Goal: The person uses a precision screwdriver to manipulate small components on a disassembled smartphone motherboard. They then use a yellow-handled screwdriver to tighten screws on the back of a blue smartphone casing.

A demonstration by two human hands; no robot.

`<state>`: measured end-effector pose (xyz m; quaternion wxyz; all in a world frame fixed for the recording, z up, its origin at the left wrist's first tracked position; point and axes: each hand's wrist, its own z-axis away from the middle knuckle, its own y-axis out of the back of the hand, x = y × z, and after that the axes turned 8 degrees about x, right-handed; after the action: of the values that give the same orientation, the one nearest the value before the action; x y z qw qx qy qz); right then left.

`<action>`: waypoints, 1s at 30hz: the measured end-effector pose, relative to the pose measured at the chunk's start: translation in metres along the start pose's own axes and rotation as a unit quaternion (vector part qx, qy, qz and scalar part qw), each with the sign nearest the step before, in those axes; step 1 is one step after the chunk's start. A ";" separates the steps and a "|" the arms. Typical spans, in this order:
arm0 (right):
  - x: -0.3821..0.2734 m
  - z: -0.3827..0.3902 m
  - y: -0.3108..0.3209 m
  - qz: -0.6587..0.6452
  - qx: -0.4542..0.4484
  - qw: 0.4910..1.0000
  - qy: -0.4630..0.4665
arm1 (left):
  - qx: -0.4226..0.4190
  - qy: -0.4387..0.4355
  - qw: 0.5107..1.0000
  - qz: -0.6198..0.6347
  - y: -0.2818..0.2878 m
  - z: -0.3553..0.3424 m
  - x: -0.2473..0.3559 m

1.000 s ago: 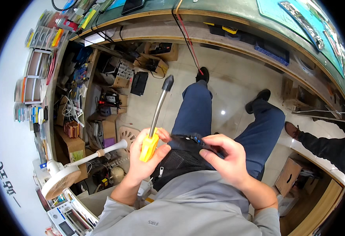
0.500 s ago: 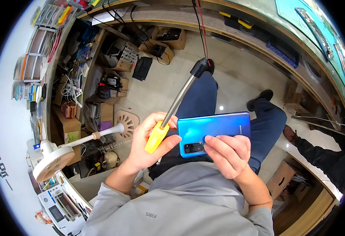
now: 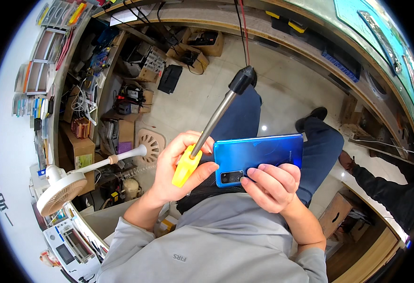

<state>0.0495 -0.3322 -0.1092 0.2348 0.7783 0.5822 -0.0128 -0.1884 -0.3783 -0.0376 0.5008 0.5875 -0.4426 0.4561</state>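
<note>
A blue smartphone (image 3: pixel 263 153) is held level over my lap, its glossy back and black camera block facing up. My right hand (image 3: pixel 275 186) grips its lower edge, fingertips resting on the back beside the cameras. At the phone's left end, the thumb and fingers of my left hand (image 3: pixel 174 170) close around the edge. A yellow plastic piece (image 3: pixel 185 167) on a metal rod (image 3: pixel 214 118) covers part of that hand. The rod ends in a black cap (image 3: pixel 242 80), near a black and a red wire. Whether my left hand touches the yellow piece, I cannot tell.
On the left stand a white fan (image 3: pixel 63 191), a white machine (image 3: pixel 70 250) and shelves of small goods (image 3: pixel 82 108). A workbench edge (image 3: pixel 306 37) curves across the top. Cardboard boxes (image 3: pixel 188 56) sit beneath it. Another person's dark-clothed leg (image 3: pixel 386 193) shows at right.
The phone has tilted slightly, and its reflections have shifted. My right fingertips have edged a little left and down. Both hands keep their grip.
</note>
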 end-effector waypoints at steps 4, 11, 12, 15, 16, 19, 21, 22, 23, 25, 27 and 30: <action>-0.001 -0.001 0.001 0.002 -0.004 1.000 -0.002 | 0.002 -0.003 1.000 -0.001 0.000 0.000 0.000; 0.004 -0.002 0.001 0.006 0.001 1.000 0.001 | 0.019 0.038 0.999 0.001 -0.008 -0.004 0.007; 0.005 -0.002 0.002 0.006 0.000 1.000 0.001 | 0.018 0.037 0.999 -0.002 -0.008 -0.005 0.007; 0.009 -0.005 0.000 0.004 -0.002 1.000 0.012 | 0.021 0.044 0.998 0.029 -0.004 -0.005 0.003; 0.010 -0.006 0.001 0.008 -0.021 1.000 0.011 | 0.042 0.034 0.998 0.026 -0.001 -0.002 -0.004; 0.008 -0.015 0.001 -0.015 -0.058 0.998 0.026 | 0.158 0.018 0.987 -0.009 0.024 0.023 -0.040; 0.004 -0.012 0.002 -0.008 -0.082 0.997 0.004 | 0.265 0.011 0.963 -0.047 0.046 0.044 -0.077; 0.007 -0.003 -0.003 0.006 -0.062 0.998 0.007 | 0.316 0.008 0.947 -0.057 0.060 0.055 -0.105; 0.008 -0.002 -0.010 -0.005 -0.045 0.999 -0.006 | 0.376 0.003 0.921 -0.100 0.081 0.078 -0.145; 0.013 0.000 -0.009 -0.020 -0.090 0.996 -0.016 | 0.444 0.012 0.814 -0.374 0.110 0.126 -0.175; 0.018 0.003 -0.020 -0.038 -0.080 0.996 -0.005 | 0.592 0.096 0.770 -0.218 0.134 0.207 -0.236; 0.031 0.013 -0.013 -0.035 -0.115 0.993 0.004 | 0.793 0.109 0.598 -0.033 0.156 0.286 -0.244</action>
<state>0.0504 -0.3066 -0.1344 0.3196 0.7251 0.6080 0.0489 -0.3615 -0.6629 -0.2716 -0.1029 0.7141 0.1709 0.6710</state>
